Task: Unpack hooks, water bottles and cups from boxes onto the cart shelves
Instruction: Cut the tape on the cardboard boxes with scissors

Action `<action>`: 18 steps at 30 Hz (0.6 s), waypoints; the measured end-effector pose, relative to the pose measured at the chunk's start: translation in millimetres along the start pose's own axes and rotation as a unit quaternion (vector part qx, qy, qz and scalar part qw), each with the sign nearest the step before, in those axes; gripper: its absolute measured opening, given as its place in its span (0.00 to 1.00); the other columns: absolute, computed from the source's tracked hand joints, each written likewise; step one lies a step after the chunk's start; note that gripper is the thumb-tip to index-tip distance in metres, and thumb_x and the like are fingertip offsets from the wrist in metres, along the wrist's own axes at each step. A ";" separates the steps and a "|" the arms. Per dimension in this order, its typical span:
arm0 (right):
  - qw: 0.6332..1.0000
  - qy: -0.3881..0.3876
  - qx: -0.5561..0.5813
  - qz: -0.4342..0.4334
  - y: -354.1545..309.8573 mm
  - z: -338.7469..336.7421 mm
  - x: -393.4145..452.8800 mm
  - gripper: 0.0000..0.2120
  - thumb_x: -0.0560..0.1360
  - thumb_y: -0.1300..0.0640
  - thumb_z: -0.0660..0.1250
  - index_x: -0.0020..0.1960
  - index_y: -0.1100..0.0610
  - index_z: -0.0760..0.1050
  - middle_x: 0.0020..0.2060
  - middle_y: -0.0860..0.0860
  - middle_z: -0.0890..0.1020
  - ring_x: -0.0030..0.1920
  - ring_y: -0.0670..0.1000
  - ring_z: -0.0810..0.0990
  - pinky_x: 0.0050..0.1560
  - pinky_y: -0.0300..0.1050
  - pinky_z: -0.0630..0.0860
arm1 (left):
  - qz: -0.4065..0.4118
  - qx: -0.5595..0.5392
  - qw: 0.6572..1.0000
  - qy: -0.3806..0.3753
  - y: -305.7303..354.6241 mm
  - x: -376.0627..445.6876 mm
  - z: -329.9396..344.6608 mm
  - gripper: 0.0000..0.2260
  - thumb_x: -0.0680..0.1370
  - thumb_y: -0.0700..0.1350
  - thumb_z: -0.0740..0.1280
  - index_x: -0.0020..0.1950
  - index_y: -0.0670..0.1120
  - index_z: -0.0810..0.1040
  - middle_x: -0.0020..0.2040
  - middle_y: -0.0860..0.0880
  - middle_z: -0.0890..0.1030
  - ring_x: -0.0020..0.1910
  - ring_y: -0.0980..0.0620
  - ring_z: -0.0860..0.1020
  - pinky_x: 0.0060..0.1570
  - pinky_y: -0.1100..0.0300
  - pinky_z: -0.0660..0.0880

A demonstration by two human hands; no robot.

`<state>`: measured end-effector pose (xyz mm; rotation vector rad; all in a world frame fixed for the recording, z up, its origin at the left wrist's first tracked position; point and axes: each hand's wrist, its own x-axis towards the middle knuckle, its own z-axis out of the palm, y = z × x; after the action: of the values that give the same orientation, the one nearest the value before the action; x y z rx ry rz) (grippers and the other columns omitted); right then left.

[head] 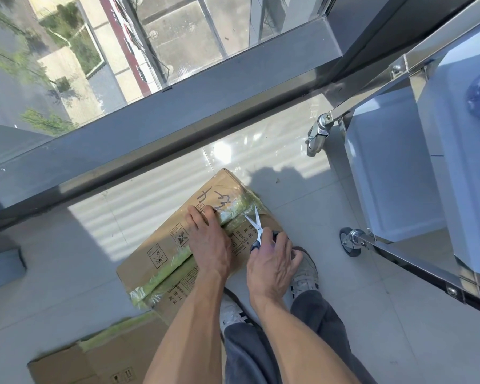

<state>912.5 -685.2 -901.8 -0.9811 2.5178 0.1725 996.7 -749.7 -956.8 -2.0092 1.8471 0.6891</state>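
I see the brown cardboard box sealed with yellow-green tape (178, 245) lying on the pale tiled floor (344, 300), its long axis running from the near left up toward the window frame (178, 112) at the far right. My left hand (209, 239) presses flat on the taped seam. My right hand (272, 264) grips blue-handled scissors (257, 230), blades pointing away along the seam. The steel wheeled cart (399, 173) stands to the right.

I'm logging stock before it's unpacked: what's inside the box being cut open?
Cannot be seen. The box is still closed, its seam under greenish tape; the left hand rests on top and scissors cut the tape.
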 end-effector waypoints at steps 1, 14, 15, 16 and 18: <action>1.000 0.003 -0.004 0.001 4.2 0.4 -1.1 0.11 0.74 0.60 0.67 0.55 0.51 0.74 0.47 0.50 0.73 0.48 0.52 0.73 0.57 0.51 0.65 | 0.002 0.000 1.000 0.000 -1.4 0.8 -0.1 0.24 0.77 0.35 0.58 0.73 0.44 0.60 0.79 0.36 0.54 0.78 0.37 0.53 0.66 0.41 0.71; 0.997 -0.026 -0.019 -0.066 -19.4 -0.3 45.5 0.23 0.75 0.68 0.59 0.66 0.50 0.69 0.53 0.53 0.72 0.54 0.54 0.71 0.55 0.50 0.63 | -0.010 -0.003 1.000 0.001 4.2 1.3 -9.5 0.23 0.77 0.33 0.57 0.72 0.43 0.62 0.78 0.37 0.56 0.77 0.37 0.55 0.66 0.41 0.70; 0.998 -0.030 -0.016 -0.061 -18.5 2.1 44.1 0.23 0.75 0.69 0.58 0.66 0.50 0.68 0.53 0.53 0.73 0.53 0.54 0.71 0.53 0.50 0.63 | -0.010 -0.003 1.000 0.000 3.6 2.0 -9.5 0.23 0.76 0.34 0.57 0.71 0.43 0.63 0.78 0.37 0.57 0.76 0.36 0.56 0.64 0.41 0.72; 0.998 -0.036 -0.010 -0.054 -17.8 4.8 42.5 0.23 0.76 0.69 0.58 0.66 0.50 0.68 0.53 0.53 0.73 0.53 0.54 0.71 0.52 0.50 0.63 | -0.009 -0.004 1.000 0.000 2.7 2.4 -9.4 0.22 0.76 0.34 0.58 0.70 0.42 0.63 0.77 0.37 0.58 0.75 0.36 0.58 0.61 0.41 0.74; 0.998 -0.044 0.009 -0.037 -15.9 8.7 41.3 0.23 0.76 0.68 0.58 0.68 0.50 0.67 0.54 0.54 0.73 0.53 0.54 0.72 0.49 0.48 0.64 | -0.003 -0.004 1.000 0.002 3.0 0.7 -7.6 0.22 0.75 0.34 0.58 0.69 0.42 0.64 0.76 0.38 0.60 0.74 0.36 0.60 0.59 0.41 0.75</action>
<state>899.1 -720.1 -927.0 -1.0359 2.3945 0.1677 994.8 -754.7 -950.6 -2.0217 1.8418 0.6925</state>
